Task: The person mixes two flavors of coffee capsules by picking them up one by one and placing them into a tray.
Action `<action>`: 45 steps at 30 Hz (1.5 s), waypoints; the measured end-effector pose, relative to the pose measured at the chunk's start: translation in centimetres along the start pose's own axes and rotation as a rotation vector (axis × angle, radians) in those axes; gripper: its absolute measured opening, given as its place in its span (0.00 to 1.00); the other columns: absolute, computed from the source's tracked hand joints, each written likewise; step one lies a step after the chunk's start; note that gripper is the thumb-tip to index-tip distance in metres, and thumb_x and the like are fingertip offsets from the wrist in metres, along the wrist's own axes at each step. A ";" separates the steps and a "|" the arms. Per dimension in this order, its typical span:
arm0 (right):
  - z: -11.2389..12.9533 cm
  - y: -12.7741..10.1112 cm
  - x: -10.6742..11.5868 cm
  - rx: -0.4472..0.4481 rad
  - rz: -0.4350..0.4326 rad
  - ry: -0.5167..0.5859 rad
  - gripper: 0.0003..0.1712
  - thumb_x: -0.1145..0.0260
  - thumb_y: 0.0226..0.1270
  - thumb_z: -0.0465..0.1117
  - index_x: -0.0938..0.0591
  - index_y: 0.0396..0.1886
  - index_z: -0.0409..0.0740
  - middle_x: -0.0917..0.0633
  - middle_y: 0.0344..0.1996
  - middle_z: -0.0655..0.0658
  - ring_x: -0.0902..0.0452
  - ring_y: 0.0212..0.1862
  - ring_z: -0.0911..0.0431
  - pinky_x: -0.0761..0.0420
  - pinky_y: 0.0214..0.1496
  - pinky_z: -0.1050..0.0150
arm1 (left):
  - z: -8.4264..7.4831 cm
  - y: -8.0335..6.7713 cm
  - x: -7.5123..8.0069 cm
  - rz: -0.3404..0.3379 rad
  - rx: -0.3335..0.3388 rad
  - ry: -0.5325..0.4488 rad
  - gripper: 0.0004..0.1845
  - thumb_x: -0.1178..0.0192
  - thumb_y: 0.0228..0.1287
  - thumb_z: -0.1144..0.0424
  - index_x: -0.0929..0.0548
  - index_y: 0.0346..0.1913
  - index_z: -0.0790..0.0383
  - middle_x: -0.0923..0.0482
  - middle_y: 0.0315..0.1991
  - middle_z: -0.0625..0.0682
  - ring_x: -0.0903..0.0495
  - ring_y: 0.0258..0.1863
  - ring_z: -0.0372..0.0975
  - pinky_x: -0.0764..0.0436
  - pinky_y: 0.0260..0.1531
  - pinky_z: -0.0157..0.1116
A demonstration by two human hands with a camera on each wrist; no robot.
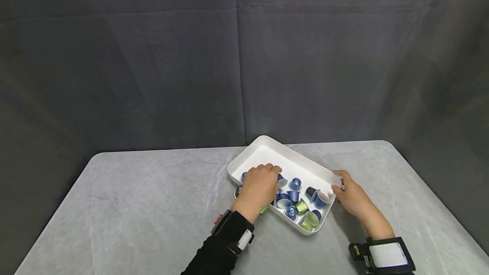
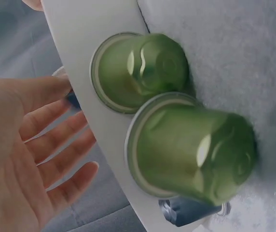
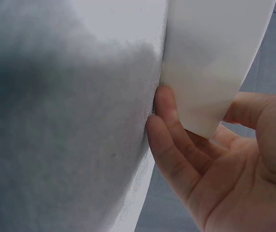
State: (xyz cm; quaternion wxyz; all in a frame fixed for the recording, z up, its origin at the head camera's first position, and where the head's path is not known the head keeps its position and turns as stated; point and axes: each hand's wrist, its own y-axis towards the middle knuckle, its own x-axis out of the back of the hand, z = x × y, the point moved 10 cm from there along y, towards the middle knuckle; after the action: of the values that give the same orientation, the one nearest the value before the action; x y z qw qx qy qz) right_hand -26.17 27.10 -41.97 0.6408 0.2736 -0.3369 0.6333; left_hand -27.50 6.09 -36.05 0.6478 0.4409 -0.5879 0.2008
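A white tray (image 1: 298, 158) lies at an angle on the table, with blue and green coffee capsules inside. My left hand (image 1: 259, 188) reaches over its near wall, fingers curved down inside. In the left wrist view, the thumb and index finger pinch a dark blue capsule (image 2: 73, 100), mostly hidden by the wall. Two green capsules (image 2: 191, 150) lie outside against that wall, a dark blue capsule (image 2: 188, 210) beside them. My right hand (image 1: 353, 196) grips the tray's right corner, thumb at the rim and fingers (image 3: 169, 108) along the outer wall underneath.
Light grey cloth covers the table (image 1: 145, 207), and its far edge runs just behind the tray. A dark grey curtain (image 1: 172, 75) hangs at the back and sides. Inside the tray, most capsules gather toward the near right end, including a green capsule (image 1: 301, 206).
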 end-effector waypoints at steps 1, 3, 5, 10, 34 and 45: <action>0.0 0.0 0.0 0.001 0.000 0.001 0.27 0.46 0.74 0.34 0.40 0.68 0.28 0.21 0.41 0.30 0.24 0.30 0.51 0.27 0.30 0.59 | 0.0 0.0 0.0 0.003 0.001 -0.001 0.15 0.29 0.59 0.59 0.15 0.49 0.56 0.16 0.40 0.48 0.17 0.38 0.42 0.21 0.35 0.37; 0.0 0.0 0.0 0.003 0.001 0.001 0.27 0.46 0.74 0.34 0.40 0.68 0.28 0.21 0.40 0.30 0.24 0.30 0.51 0.27 0.30 0.59 | -0.1 -0.1 0.0 0.005 0.002 -0.002 0.16 0.29 0.59 0.58 0.15 0.51 0.56 0.16 0.42 0.48 0.17 0.39 0.42 0.21 0.36 0.37; 0.0 0.1 0.0 0.004 0.001 -0.003 0.27 0.46 0.74 0.34 0.41 0.68 0.27 0.21 0.40 0.30 0.24 0.30 0.51 0.27 0.30 0.59 | -0.2 -0.1 0.0 0.009 0.002 0.000 0.17 0.29 0.59 0.58 0.15 0.51 0.56 0.16 0.42 0.48 0.17 0.39 0.42 0.21 0.36 0.37; 0.1 0.0 0.0 0.007 -0.001 -0.010 0.27 0.46 0.74 0.34 0.41 0.68 0.27 0.21 0.39 0.31 0.25 0.30 0.51 0.28 0.30 0.59 | -0.2 -0.2 -0.1 0.008 0.005 0.003 0.16 0.29 0.59 0.58 0.15 0.50 0.56 0.16 0.39 0.48 0.17 0.37 0.42 0.22 0.33 0.37; 0.2 0.0 0.0 0.005 -0.008 -0.005 0.27 0.47 0.74 0.33 0.40 0.67 0.27 0.21 0.36 0.33 0.25 0.29 0.51 0.28 0.29 0.59 | 0.8 -2.5 1.5 -0.085 0.054 -0.140 0.16 0.29 0.59 0.61 0.15 0.49 0.58 0.16 0.44 0.50 0.17 0.41 0.44 0.21 0.40 0.40; 0.5 0.1 0.0 -0.002 -0.008 -0.013 0.27 0.46 0.73 0.33 0.40 0.66 0.27 0.21 0.41 0.28 0.23 0.31 0.50 0.25 0.32 0.57 | 1.3 -3.4 2.4 -0.057 0.063 -0.185 0.16 0.29 0.59 0.61 0.14 0.49 0.59 0.16 0.44 0.51 0.18 0.42 0.45 0.21 0.42 0.41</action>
State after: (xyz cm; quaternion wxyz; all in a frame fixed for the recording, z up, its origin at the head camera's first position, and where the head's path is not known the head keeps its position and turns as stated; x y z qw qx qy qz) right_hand -26.28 26.74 -41.70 0.6415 0.2783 -0.3403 0.6286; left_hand -25.12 2.62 -35.06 0.5821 0.4941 -0.6258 0.1594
